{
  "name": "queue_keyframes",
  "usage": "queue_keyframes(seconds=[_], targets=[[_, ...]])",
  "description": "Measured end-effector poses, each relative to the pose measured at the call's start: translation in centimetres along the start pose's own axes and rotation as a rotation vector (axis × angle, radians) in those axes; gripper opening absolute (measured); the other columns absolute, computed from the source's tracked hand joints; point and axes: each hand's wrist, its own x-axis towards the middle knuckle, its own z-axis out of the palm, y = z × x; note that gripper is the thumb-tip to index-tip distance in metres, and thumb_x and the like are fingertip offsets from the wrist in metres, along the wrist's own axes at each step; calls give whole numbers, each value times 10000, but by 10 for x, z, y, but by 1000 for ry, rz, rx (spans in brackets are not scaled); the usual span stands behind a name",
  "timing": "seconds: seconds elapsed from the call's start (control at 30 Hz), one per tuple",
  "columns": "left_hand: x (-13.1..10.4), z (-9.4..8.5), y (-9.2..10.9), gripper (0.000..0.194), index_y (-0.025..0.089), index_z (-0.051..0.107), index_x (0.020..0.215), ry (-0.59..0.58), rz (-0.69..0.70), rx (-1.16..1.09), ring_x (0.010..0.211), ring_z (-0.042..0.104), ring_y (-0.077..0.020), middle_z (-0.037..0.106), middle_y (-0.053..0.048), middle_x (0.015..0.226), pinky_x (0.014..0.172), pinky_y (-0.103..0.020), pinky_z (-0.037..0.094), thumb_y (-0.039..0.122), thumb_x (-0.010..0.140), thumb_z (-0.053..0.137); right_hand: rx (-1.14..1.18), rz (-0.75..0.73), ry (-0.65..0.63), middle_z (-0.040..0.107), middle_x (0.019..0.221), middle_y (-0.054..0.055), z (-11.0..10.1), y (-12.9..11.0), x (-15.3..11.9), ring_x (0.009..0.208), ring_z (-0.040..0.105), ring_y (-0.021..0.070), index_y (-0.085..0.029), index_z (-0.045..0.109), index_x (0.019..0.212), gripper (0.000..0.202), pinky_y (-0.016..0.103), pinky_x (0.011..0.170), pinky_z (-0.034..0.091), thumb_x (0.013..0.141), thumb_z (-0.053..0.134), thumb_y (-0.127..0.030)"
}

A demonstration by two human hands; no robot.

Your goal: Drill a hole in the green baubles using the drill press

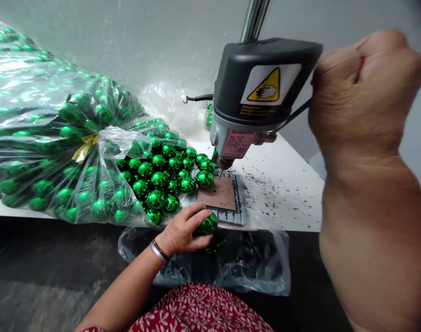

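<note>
My left hand (184,230) is closed around a shiny green ball (207,224), just in front of the table edge and above a plastic-lined container. At the right, my right hand (365,87) is raised in a fist round the lever (298,113) of a bench drill press (262,87); its fingers are mostly hidden behind the hand. The thin drill bit (220,174) points down over a brown square board (217,193) with a small hole, set on a grey slotted base (241,198). Several green balls (158,180) lie loose left of the board.
A large clear plastic bag (58,120) full of green balls, tied with a yellow strip (84,146), covers the table's left side. Dark shavings (272,193) are scattered on the white table (300,177). The container with its clear plastic liner (281,272) sits below the front edge.
</note>
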Motion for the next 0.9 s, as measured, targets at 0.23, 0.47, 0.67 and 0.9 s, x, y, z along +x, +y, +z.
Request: queue_keyframes(seconds=[0.23,0.47,0.67,0.9], targets=[[-6,-1,-1,583,191,437,1308,59,-98,-30,1145,591,-244,561,-144,1205,963,-378,537,283,770,640,29,45,32,386,687,-13,14,0,13,641,242,37,-130,509,799,188,256,722,243,891,426,-271],[-32,-4,11,569,186,441,1302,65,-260,-58,1162,576,-239,537,-147,1234,979,-384,522,271,776,640,-100,-243,111,563,1047,50,-16,23,-38,894,512,56,-39,448,1264,702,297,788,351,876,236,-584],[-43,-1,9,577,179,448,1304,81,-322,-56,1186,565,-236,539,-149,1254,1004,-380,507,235,767,651,-221,-813,-232,581,1097,78,37,50,-155,998,544,115,-198,602,1117,310,245,815,496,857,506,-337],[-56,-4,14,604,194,443,1314,70,-371,-52,1188,568,-235,542,-145,1264,999,-387,514,213,748,654,-214,-680,-399,476,1312,102,102,59,-194,1180,444,225,-242,567,1229,397,413,969,474,873,450,-372]])
